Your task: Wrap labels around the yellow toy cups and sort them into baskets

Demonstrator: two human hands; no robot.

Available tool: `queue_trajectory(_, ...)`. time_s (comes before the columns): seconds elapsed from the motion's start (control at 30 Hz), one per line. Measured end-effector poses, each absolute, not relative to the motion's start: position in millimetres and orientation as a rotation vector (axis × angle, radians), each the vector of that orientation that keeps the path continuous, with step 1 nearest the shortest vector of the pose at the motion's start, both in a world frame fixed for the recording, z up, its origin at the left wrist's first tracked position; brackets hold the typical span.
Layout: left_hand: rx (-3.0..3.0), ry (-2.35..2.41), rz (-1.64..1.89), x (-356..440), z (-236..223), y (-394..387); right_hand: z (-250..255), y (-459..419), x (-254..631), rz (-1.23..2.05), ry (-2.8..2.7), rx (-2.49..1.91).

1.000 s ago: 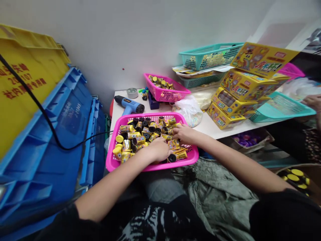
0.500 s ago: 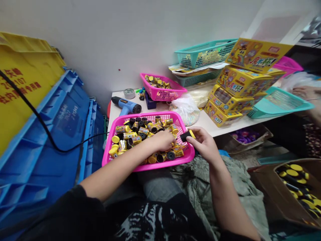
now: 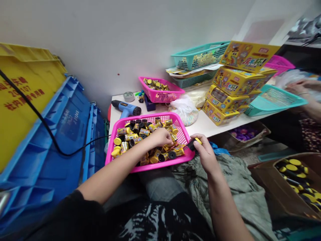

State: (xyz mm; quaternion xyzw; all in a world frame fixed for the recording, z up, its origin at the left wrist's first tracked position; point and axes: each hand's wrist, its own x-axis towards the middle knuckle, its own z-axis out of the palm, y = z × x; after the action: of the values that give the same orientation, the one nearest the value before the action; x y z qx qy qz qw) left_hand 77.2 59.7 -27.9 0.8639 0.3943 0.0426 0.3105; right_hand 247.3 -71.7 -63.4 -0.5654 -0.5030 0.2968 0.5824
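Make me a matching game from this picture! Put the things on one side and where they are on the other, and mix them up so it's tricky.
Things:
1. Left hand
2. Right hand
3. Blue heat gun
4. Teal basket

Places:
A. Lying on the white table, behind the big pink basket
B. Sitting on papers
C. Down in the big pink basket
D. Holding a black-and-yellow tube

Right pairs: 1-C, 2-D, 3-A, 4-B
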Motion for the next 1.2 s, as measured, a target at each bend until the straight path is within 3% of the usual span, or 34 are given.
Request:
queue_trajectory(0.2, 1.903, 1.067, 0.55, 36.0, 4.5, 44.9, -52.6, -71.1, 229.3, 0.858, -1.08, -1.312)
queue_trajectory(0.33, 1.356, 0.977, 0.825, 19.9, 4.0, 16.0, -41.3, -63.3, 206.7, 0.98, -1.165, -1.24)
queue_trajectory(0.43, 1.267, 0.978, 0.885, 13.3, -4.7, -2.2, -37.6, -56.9, 186.9, 1.096, -1.202, -1.186)
queue_trajectory(0.53, 1.427, 0.974, 1.154, 1.0, -15.9, -19.1, -37.7, -56.9, 172.0, 1.225, -1.094, -1.107)
queue_trajectory(0.7, 2.197, 0.887, 1.78, -24.6, -36.2, -42.8, -35.7, -68.4, 163.5, 1.432, -1.062, -1.05)
queue_trajectory(1.0, 1.523, 1.016, 1.505, -16.9, -46.4, -47.0, -33.7, -67.7, 149.8, 1.324, -1.274, -1.122)
queue_trajectory(1.2, 1.316, 0.883, 1.279, -11.8, -41.6, -52.4, -43.5, -67.6, 140.7, 1.267, -1.084, -1.268)
